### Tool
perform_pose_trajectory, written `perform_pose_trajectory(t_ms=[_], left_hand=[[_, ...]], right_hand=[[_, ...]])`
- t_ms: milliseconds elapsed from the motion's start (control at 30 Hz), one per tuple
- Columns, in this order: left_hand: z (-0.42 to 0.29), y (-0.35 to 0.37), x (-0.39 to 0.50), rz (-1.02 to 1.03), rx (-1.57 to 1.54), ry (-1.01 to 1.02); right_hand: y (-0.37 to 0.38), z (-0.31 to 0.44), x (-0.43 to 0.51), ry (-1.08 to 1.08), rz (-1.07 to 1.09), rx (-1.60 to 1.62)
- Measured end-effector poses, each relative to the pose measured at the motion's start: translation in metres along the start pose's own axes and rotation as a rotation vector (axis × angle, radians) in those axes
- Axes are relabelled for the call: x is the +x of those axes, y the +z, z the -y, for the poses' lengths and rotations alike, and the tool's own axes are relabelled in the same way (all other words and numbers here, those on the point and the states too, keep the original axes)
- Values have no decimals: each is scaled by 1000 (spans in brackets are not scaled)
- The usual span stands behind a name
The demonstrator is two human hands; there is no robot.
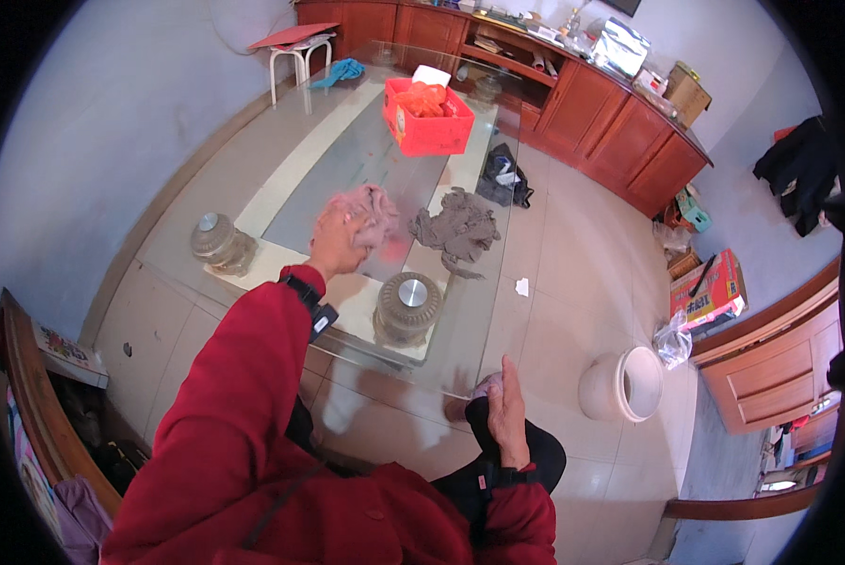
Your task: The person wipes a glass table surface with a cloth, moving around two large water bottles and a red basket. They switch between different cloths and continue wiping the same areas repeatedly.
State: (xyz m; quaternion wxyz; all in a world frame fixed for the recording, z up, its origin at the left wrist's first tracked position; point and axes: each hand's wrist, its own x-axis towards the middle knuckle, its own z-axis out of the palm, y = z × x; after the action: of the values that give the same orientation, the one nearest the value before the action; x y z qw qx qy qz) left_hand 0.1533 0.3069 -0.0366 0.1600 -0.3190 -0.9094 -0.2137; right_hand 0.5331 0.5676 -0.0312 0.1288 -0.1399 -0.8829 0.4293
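Note:
My left hand (339, 244) presses a crumpled pink cloth (373, 215) on the glass tabletop (299, 275), its fingers partly hidden by the folds. To the right of it, a bunched grey cloth (459, 224) lies on the same glass. My right hand (509, 417) rests on my bent knee with straight fingers and holds nothing. Under the near end of the glass stand two rounded table supports with silver discs, one on the left (219, 244) and one on the right (406, 311).
A red plastic crate (436, 134) holding an orange bag stands farther up the table, near a blue cloth (343, 70). A black bag (505, 176) sits on the floor right of the table. A white bucket (603, 387) and a red carton (708, 289) are farther right. Wooden cabinets (592, 106) line the back.

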Motion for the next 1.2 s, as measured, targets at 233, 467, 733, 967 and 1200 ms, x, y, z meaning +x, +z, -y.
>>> perform_pose_trajectory(t_ms=[233,467,733,967,1200], left_hand=[[-33,-80,-95,270,-312,425],[8,-76,-84,290,-368,319],[120,-20,36,58,20,-281],[112,0,81,21,181,-232],[-31,-1,27,-10,-231,407]], right_hand=[[1,6,1,-17,47,-13],[-25,34,72,-125,113,-141],[1,43,261,-471,153,-386],[39,22,332,-486,163,-484],[10,26,304,-182,-110,95]])
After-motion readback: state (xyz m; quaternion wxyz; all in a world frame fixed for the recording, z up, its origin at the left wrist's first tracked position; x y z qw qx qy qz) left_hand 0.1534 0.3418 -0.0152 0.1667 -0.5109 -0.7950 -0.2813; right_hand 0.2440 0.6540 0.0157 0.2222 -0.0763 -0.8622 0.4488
